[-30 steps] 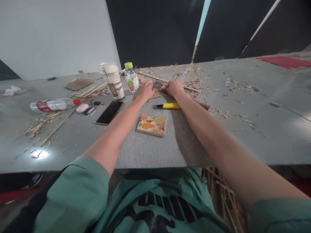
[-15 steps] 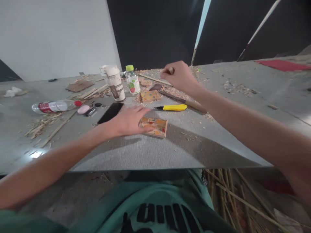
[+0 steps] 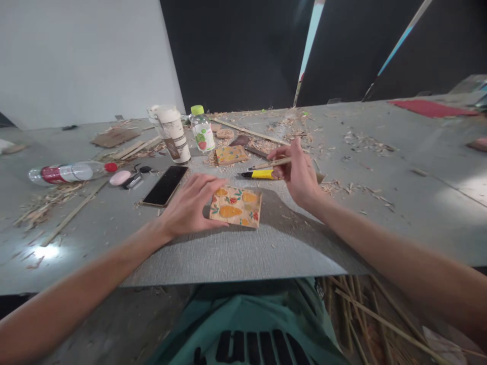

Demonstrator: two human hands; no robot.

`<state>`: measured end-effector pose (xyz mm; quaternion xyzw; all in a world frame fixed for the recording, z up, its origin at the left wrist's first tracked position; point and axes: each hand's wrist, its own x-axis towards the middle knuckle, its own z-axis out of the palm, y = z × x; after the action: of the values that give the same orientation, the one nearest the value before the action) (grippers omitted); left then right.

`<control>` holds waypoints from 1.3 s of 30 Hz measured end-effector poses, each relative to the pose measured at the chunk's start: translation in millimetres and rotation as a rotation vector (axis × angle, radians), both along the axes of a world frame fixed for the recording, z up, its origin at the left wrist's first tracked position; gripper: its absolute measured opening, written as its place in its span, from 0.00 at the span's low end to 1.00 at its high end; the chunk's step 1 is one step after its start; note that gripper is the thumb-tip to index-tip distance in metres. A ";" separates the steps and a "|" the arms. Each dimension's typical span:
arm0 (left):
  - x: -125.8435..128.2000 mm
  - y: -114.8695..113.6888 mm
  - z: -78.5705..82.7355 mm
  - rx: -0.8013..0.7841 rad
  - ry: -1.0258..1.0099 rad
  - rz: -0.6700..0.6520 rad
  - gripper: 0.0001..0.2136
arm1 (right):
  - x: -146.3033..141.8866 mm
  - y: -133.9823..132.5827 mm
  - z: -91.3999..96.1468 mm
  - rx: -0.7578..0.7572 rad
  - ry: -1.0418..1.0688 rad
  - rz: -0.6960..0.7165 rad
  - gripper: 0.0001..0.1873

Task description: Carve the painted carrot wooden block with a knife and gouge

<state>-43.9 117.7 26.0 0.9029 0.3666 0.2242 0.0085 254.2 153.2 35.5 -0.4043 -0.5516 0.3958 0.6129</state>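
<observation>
Grey table, dark wall. Two bottles, two patterned blocks, one phone. Left hand grips near block; right hand pinches stick.

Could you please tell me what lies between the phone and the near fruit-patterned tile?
In the head view, the left hand lies there, fingers touching the tile.

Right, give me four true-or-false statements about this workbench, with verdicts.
1. The right hand holds a thin wooden stick. True.
2. The left hand grips the yellow knife. False: it holds the fruit-patterned block; the knife lies on the table.
3. The red-capped bottle stands upright. False: it lies on its side.
4. The phone lies flat, left of the block. True.
</observation>
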 end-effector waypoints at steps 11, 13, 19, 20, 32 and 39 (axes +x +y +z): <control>-5.7 -8.9 4.2 0.513 -0.003 -0.242 0.46 | -4.0 -7.8 -7.8 -0.005 0.009 0.114 0.39; -5.3 -8.3 3.4 0.508 -0.009 -0.240 0.46 | -4.2 -8.6 -8.6 -0.002 0.002 0.120 0.38; -6.4 -9.2 1.5 0.490 -0.024 -0.241 0.47 | -5.0 -9.9 -9.1 -0.009 -0.023 0.149 0.39; -6.3 -9.0 1.4 0.487 -0.032 -0.243 0.48 | -5.2 -10.0 -8.8 -0.011 -0.026 0.155 0.39; -5.6 -6.3 -0.1 0.464 -0.111 -0.267 0.55 | -3.9 -8.9 -9.3 -0.041 -0.026 0.153 0.37; -5.4 -5.7 -0.1 0.467 -0.111 -0.281 0.56 | -3.3 -7.5 -8.6 -0.055 -0.027 0.151 0.37</control>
<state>-49.2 112.0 25.9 0.9088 0.1751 0.3484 -0.1487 250.9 145.7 26.9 -0.3834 -0.5776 0.4502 0.5627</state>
